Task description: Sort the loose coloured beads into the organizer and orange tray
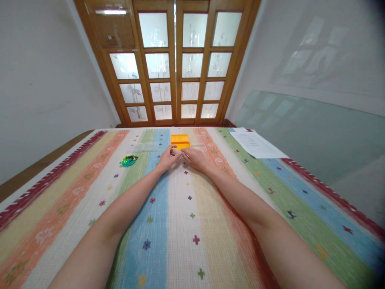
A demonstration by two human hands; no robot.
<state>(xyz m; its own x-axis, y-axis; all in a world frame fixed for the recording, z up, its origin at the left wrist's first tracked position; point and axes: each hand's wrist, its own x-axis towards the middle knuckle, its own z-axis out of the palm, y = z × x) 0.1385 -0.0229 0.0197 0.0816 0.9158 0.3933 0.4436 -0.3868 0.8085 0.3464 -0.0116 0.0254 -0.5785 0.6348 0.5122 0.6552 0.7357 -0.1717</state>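
Observation:
My left hand (169, 158) and my right hand (195, 157) meet at the near edge of an orange-yellow plastic tray (180, 138). The fingers of both are bent and drawn together in a pinch. Whatever lies between the fingertips is too small and too hidden to name. A raised ridge crosses the tray, and its near part is partly covered by my fingers. To the left of my hands lies a small pile of green, blue, yellow and dark red pieces (128, 161).
A clear plastic container (147, 147) lies left of the tray, and another clear piece (197, 141) lies to its right. Printed paper sheets (257, 144) rest at the far right. The striped tablecloth (180, 241) covers the table; wooden glazed doors (177, 48) stand beyond.

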